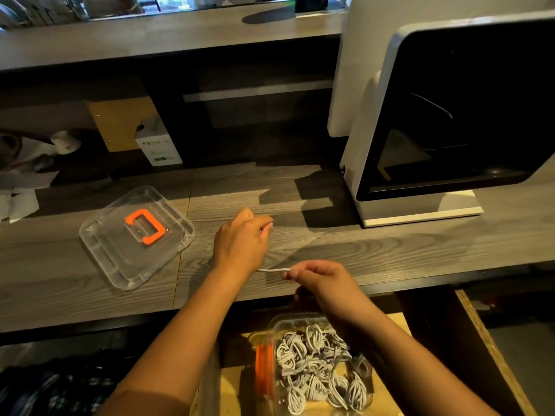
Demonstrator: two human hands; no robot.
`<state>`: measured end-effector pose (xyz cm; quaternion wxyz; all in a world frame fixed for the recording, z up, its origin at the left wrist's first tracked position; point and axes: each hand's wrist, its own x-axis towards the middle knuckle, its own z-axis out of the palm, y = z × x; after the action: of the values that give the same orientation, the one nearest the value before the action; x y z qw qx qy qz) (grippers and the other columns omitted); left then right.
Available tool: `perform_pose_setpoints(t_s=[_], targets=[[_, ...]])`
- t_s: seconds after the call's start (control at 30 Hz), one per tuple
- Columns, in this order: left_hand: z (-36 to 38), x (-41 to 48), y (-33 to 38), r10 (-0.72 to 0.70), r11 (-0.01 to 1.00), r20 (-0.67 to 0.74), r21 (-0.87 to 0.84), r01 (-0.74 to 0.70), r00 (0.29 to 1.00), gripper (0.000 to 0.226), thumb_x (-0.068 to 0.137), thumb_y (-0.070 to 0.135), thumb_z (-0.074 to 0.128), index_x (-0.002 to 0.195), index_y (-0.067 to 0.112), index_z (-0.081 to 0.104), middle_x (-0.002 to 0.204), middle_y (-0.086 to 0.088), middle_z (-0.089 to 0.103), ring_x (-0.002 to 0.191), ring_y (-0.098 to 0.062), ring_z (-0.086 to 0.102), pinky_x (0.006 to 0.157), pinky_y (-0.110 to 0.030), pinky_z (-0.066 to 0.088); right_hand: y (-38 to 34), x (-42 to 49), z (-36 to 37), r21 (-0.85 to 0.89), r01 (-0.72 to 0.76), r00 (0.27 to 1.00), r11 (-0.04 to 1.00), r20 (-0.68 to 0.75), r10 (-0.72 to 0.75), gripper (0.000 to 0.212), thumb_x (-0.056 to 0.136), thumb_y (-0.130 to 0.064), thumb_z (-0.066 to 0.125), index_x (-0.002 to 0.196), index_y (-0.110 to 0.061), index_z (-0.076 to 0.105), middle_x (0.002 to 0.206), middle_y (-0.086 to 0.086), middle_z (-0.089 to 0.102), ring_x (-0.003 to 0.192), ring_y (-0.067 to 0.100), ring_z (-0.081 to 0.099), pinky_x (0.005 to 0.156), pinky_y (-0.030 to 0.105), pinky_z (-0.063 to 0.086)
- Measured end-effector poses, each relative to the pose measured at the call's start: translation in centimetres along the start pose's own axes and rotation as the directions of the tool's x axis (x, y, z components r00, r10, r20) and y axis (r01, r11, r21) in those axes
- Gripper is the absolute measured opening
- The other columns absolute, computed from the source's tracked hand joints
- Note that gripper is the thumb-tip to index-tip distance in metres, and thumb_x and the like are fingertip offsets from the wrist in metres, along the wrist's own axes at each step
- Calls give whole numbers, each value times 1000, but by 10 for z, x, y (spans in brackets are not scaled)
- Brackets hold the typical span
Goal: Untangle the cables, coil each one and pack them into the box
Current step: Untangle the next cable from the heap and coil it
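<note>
Above the box (288,317) of coiled cables (315,367), the right hand (319,279) pinches 1 white cable (273,269). The left hand (240,241) has curled fingers; what it holds I cannot tell.

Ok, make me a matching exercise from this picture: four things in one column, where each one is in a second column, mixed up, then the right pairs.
Things
1. clear lid
2. box
3. white cable
4. white-framed machine

Places
A. pinched in the right hand
B. standing on the desk, at the right
C. lying on the desk, at the left
D. below the desk's near edge, holding coiled cables

Pairs: 1-C, 2-D, 3-A, 4-B
</note>
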<state>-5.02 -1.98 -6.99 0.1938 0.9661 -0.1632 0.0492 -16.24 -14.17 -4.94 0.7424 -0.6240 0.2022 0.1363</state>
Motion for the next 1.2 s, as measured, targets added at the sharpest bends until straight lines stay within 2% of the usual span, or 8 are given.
perform_pose_setpoints(t_s=[0.1,0.23,0.37,0.67,0.83,0.93,1.07,1.2], targets=[[-1,-2,-2,57,998,64,13,-58,996,39,96,45,37,106,25,69,85,5,43,75,-14,46,63,-26,30,-1,-8,-1,167,-83,996,983,34,78,19,95,-14,51,87,-8,67,51,-5,41,40,4,34,39,18,32],[-8,-7,-7,125,990,265,28,-137,956,52,90,59,29,114,30,63,92,6,41,82,-11,43,67,-27,29,-11,-9,-27,-705,227,973,672,142,-180,12,92,-27,57,86,-24,67,70,0,64,63,6,58,62,29,49],[-7,-25,-5,138,973,464,103,-208,875,72,71,79,36,126,35,50,100,10,42,89,-9,43,71,-27,31,-30,-2,-51,-754,290,942,590,115,-315,9,89,-24,62,87,-28,70,77,-6,67,70,5,60,68,28,48],[2,-40,5,171,967,648,-256,1,742,52,96,11,45,144,29,33,136,-3,47,101,-13,51,77,-18,37,-41,8,-76,-825,293,923,483,111,-369,7,85,-21,65,88,-25,71,60,-19,60,53,-5,56,52,9,42],[-16,-53,27,198,327,552,-816,477,810,42,93,-6,40,116,25,54,127,-7,56,122,-18,50,103,-26,40,-27,17,-71,-592,248,933,767,-66,-353,10,89,-23,60,91,-22,69,42,-7,50,40,4,48,46,22,47],[-15,-53,46,108,40,415,-910,413,903,38,94,-1,38,119,23,55,126,6,60,125,-7,48,106,-27,35,-9,19,-53,-503,208,948,839,-107,-299,16,94,-25,52,94,-25,67,51,-10,50,46,2,46,48,22,46],[8,-45,67,-232,165,209,-954,251,950,29,98,9,38,105,29,58,79,11,64,80,-5,61,77,-27,49,30,14,-18,-674,242,966,698,99,-239,18,98,-20,46,98,-21,64,78,-6,63,68,-3,57,62,19,47],[27,-35,62,-224,654,-109,-753,66,969,21,97,24,43,95,23,64,83,6,57,74,-7,53,70,-31,45,39,11,1,-683,282,958,674,168,-231,13,95,-13,47,94,-19,59,98,5,67,91,13,61,63,14,41]])
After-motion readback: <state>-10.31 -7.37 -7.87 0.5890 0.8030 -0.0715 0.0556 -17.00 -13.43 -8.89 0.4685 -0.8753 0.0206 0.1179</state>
